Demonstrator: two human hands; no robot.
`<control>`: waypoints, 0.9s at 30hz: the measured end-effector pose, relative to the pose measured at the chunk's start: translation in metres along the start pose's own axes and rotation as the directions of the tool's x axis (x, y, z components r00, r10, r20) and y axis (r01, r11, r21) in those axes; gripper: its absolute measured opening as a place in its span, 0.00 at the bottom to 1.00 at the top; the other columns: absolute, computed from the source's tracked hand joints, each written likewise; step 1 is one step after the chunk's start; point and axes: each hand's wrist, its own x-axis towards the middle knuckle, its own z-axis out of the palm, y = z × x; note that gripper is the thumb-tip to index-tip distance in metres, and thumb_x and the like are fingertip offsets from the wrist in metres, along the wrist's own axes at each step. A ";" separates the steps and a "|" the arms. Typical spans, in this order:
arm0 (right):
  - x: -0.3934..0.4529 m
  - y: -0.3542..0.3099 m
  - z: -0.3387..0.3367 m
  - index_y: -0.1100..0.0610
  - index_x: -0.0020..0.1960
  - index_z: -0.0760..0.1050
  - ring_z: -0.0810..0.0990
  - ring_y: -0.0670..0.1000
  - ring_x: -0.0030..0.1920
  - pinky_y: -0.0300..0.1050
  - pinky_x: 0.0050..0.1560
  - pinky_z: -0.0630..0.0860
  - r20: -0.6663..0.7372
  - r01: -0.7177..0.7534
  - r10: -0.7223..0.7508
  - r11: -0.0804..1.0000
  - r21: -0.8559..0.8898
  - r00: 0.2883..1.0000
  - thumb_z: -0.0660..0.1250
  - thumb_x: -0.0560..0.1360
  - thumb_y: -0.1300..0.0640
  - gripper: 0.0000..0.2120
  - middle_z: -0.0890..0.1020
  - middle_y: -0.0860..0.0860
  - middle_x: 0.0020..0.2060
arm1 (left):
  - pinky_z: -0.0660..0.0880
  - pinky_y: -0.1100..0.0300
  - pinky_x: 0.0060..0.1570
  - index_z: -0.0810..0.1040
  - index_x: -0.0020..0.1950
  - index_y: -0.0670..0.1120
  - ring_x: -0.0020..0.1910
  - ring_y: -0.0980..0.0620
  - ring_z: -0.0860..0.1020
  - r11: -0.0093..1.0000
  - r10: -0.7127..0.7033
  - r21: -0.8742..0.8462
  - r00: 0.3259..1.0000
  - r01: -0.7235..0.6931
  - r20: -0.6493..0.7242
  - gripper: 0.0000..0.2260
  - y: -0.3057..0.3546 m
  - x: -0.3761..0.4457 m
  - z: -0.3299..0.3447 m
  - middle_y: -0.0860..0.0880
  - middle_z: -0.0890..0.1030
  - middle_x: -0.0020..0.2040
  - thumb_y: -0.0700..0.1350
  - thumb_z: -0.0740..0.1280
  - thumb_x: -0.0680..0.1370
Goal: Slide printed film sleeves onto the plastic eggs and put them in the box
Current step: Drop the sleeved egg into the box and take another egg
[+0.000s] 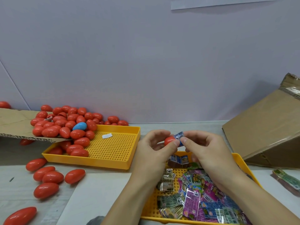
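Note:
My left hand [152, 146] grips a red plastic egg [168, 140] above the table's middle. My right hand [204, 146] pinches a blue printed film sleeve [179, 137] that sits over the egg's right end. Below my hands a yellow tray [243, 161] holds several loose printed sleeves [198, 195] in purple, green and blue. A cardboard box [266, 133] lies tilted at the right.
A second yellow perforated tray [113, 146] at centre left holds part of a pile of red eggs [65, 125] with one blue egg [79, 126]. Cardboard [14, 124] lies under the pile. Loose red eggs [48, 177] lie front left. A sleeve stack [287, 179] sits far right.

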 end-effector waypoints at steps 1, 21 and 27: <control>0.000 0.000 0.000 0.50 0.48 0.82 0.77 0.36 0.31 0.31 0.32 0.73 0.006 -0.001 0.001 1.000 0.005 1.000 0.71 0.75 0.57 0.04 0.82 0.39 0.31 | 0.82 0.52 0.51 0.81 0.53 0.44 0.50 0.48 0.85 1.000 0.000 -0.020 1.000 0.000 -0.008 0.10 0.000 0.000 0.000 0.48 0.86 0.50 0.38 0.75 0.73; -0.001 -0.004 0.002 0.52 0.41 0.84 0.77 0.36 0.29 0.31 0.31 0.71 0.000 -0.048 0.048 0.998 0.030 0.999 0.70 0.76 0.53 0.07 0.82 0.42 0.30 | 0.81 0.62 0.45 0.79 0.53 0.51 0.51 0.55 0.83 0.982 0.047 0.183 0.998 -0.054 0.044 0.16 0.005 -0.005 0.000 0.54 0.85 0.50 0.41 0.79 0.69; -0.002 -0.005 0.002 0.49 0.41 0.85 0.80 0.37 0.34 0.35 0.36 0.71 0.015 -0.090 0.090 0.995 0.045 0.996 0.70 0.75 0.52 0.06 0.86 0.46 0.38 | 0.79 0.68 0.42 0.78 0.53 0.51 0.50 0.59 0.82 0.970 0.065 0.230 0.997 -0.071 0.033 0.17 0.007 -0.006 0.001 0.54 0.84 0.49 0.42 0.79 0.69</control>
